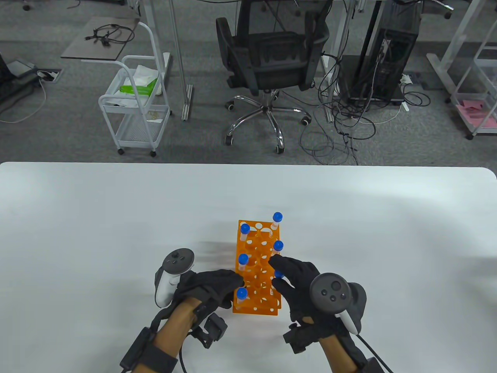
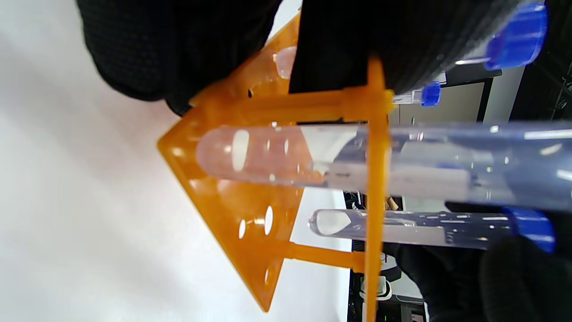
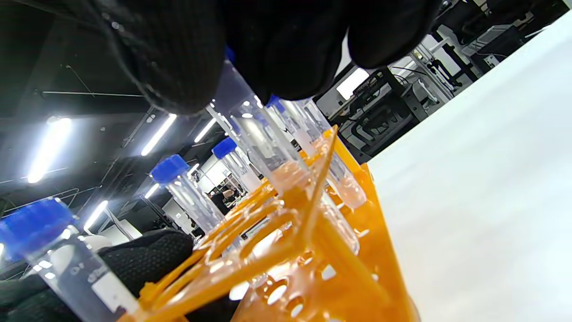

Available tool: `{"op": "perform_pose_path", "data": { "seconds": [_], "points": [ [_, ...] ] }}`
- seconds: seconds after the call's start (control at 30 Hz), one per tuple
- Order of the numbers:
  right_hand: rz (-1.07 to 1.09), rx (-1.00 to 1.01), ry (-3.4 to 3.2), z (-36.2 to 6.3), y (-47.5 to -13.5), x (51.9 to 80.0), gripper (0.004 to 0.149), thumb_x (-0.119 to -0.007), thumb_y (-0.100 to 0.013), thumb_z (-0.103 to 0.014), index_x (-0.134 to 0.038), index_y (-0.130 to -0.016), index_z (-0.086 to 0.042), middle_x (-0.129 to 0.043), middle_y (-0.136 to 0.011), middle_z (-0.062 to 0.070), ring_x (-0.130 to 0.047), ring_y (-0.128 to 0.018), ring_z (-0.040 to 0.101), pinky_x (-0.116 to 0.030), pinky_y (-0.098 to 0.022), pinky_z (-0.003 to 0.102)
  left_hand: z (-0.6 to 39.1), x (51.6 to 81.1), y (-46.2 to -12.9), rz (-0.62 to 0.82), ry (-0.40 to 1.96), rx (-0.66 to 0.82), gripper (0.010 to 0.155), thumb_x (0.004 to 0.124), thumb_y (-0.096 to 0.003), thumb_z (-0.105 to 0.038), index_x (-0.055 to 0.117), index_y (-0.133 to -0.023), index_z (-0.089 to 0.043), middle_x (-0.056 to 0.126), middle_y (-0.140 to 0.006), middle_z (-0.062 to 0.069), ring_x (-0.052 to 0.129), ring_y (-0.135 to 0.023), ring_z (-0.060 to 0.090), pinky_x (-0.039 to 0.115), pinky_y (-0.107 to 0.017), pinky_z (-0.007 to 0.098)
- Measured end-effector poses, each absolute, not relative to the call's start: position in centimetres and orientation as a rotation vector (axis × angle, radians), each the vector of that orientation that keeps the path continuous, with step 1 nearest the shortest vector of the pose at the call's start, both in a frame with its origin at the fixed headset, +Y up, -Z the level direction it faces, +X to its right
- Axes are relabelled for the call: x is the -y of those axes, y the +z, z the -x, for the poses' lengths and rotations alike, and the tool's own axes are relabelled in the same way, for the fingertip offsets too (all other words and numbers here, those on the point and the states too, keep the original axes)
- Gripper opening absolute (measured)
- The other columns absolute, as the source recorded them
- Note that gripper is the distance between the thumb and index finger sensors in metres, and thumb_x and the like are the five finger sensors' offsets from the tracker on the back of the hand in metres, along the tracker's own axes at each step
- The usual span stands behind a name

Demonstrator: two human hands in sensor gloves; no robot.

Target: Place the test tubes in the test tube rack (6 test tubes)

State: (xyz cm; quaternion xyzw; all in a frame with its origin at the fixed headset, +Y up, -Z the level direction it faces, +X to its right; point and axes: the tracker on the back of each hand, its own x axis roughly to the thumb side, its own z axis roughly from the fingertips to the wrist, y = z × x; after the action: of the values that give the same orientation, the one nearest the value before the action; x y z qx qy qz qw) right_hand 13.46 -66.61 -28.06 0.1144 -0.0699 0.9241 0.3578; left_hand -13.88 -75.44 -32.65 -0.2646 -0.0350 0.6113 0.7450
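An orange test tube rack point(image 1: 256, 272) stands on the white table point(image 1: 97, 217) just in front of me. Several blue-capped test tubes stand in it, such as the far one point(image 1: 277, 217) and the near left one point(image 1: 242, 293). My left hand point(image 1: 227, 285) holds the rack's left side; its fingers point(image 2: 134, 49) lie across the rack point(image 2: 232, 201). My right hand point(image 1: 280, 280) pinches the top of a tube point(image 1: 278, 274) that stands in the right row. In the right wrist view the fingers point(image 3: 178, 53) cover that tube's point(image 3: 259, 138) cap above the rack point(image 3: 313, 250).
The table's far edge point(image 1: 248, 164) lies well beyond the rack. Behind it on the floor are an office chair point(image 1: 268, 58), a white cart point(image 1: 136, 105) and loose cables point(image 1: 341, 128).
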Motion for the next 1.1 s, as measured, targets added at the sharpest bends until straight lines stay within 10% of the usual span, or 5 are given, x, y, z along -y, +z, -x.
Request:
{"op": "perform_pose_path", "data": {
  "seconds": [1.1],
  "points": [
    [-0.341,0.181,2.45,-13.12,-28.12,67.1,0.059,-0.084,-0.04,-0.051,-0.07,-0.096,-0.038,-0.08,-0.098,-0.005,-0.084,-0.085,0.023,-0.067,-0.068,0.057,14.39,75.33,-32.65,0.583,1.356,0.062,0.041,0.079,-0.0446,-0.047,0.095,-0.069,-0.017,0.077,-0.093,0.029,0.092,-0.073,0.038,0.084,-0.046,0.049]
  ]
}}
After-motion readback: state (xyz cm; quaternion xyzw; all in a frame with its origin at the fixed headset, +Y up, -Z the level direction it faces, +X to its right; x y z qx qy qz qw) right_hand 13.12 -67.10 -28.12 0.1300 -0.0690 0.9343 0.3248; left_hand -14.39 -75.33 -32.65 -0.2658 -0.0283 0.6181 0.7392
